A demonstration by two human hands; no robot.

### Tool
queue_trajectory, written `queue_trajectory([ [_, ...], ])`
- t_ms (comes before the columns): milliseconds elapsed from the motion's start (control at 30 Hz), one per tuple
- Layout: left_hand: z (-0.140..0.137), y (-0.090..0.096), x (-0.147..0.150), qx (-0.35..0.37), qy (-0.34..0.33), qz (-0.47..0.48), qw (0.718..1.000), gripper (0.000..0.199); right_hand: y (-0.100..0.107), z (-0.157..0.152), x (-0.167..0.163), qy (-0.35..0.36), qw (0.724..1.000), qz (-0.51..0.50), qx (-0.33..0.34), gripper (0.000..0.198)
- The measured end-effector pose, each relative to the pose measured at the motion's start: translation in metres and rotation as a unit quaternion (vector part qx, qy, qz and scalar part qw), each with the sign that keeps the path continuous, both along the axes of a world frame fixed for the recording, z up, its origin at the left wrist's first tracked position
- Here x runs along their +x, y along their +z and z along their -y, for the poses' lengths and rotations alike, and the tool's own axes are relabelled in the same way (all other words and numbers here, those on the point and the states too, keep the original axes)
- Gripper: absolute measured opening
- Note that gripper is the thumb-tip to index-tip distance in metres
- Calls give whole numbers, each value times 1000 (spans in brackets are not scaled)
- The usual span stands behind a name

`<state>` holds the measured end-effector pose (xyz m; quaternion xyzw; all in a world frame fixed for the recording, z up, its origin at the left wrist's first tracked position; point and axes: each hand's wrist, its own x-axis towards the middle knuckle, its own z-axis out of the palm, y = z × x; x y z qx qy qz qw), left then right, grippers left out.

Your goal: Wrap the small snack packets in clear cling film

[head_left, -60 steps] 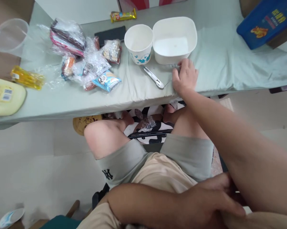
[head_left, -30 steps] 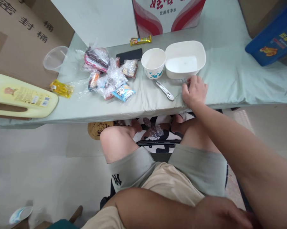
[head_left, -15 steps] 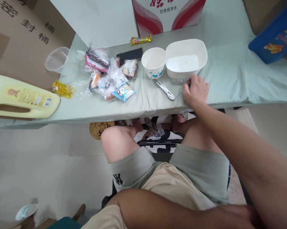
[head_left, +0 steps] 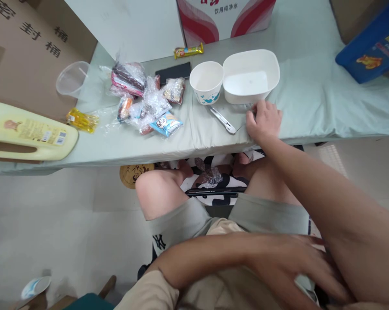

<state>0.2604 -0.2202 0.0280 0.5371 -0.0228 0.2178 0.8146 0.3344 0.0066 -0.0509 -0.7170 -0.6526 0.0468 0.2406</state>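
Observation:
My right hand (head_left: 265, 118) rests on the cloth near the table's front edge, fingers curled and thumb close to the index finger; whatever may be inside is hidden. Just beyond its knuckles stands a white oval tub (head_left: 268, 84). A white paper cup (head_left: 207, 88) with blue leaf prints touches the tub's left side. Left of this hand lies a white utility knife (head_left: 222, 120). Across my lap reaches my left hand (head_left: 297, 267), its fingers spread and slightly blurred, holding nothing that I can see, close to my right forearm.
Wrapped snacks (head_left: 149, 103) are heaped left of the cup, beside a black phone (head_left: 173, 73). A yellow snack bar (head_left: 188, 51) lies behind. A pale yellow jug (head_left: 29, 133), a clear plastic bowl (head_left: 72, 79) and a cardboard box (head_left: 35, 56) are at left; a blue container (head_left: 371, 47) is at right.
My left hand has moved up and forward over my lap, its fingers now showing spread. My right hand stays by the tub. The view has shifted slightly.

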Motion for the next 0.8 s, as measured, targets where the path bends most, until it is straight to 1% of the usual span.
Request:
queue_trajectory([
  [67, -10, -4, -11, -24, 10, -8, 1000, 32, 0, 0, 0, 0, 1000, -1, -3, 26],
  [133, -22, -7, -25, -64, 14, -43, 997, 24, 0, 0, 0, 0, 1000, -3, -5, 26],
  [233, -33, -7, -41, -174, 50, -123, 976, 30, 1, 0, 0, 1, 1000, 0, -12, 28],
  [267, -34, -6, -42, -197, 49, -137, 970, 32, 1, 0, 0, 1, 1000, 3, -15, 28],
  [300, -33, -5, -41, -200, 21, -135, 970, 32, 2, 1, -1, 1, 1000, 6, -19, 28],
  [333, -31, -4, -37, -183, -21, -119, 976, 31, 3, 1, -1, 1, 1000, 9, -21, 28],
  [400, -26, -6, -24, -121, -122, -58, 983, 26, 5, 2, -1, 1, 1000, 14, -28, 27],
  [433, -25, -9, -18, -91, -137, -36, 986, 24, 7, 2, -2, 1, 999, 16, -33, 27],
  [500, -29, -20, -11, -47, -120, -15, 992, 30, 10, 3, -2, 4, 999, 17, -47, 26],
  [533, -34, -27, -12, -40, -84, -29, 995, 32, 11, 3, -2, 6, 998, 18, -53, 25],
  [567, -41, -34, -18, -62, -7, -52, 997, 39, 11, 4, -2, 7, 998, 18, -57, 25],
  [600, -47, -41, -27, -96, 85, -72, 989, 48, 11, 4, -2, 8, 998, 18, -57, 24],
  [633, -53, -46, -40, -125, 170, -92, 973, 56, 11, 3, -2, 8, 998, 16, -53, 24],
  [667, -56, -48, -55, -130, 236, -123, 955, 60, 10, 3, -2, 9, 999, 13, -47, 24],
  [700, -57, -49, -71, -115, 242, -171, 948, 59, 9, 3, -1, 9, 999, 10, -40, 23],
  [733, -55, -47, -87, -95, 215, -229, 945, 57, 7, 2, -1, 10, 999, 7, -34, 23],
  [767, -48, -44, -103, -59, 172, -294, 938, 51, 6, 2, -1, 10, 999, 5, -30, 23],
  [800, -39, -40, -117, -11, 158, -368, 916, 45, 5, 1, 0, 10, 1000, 3, -26, 24],
])
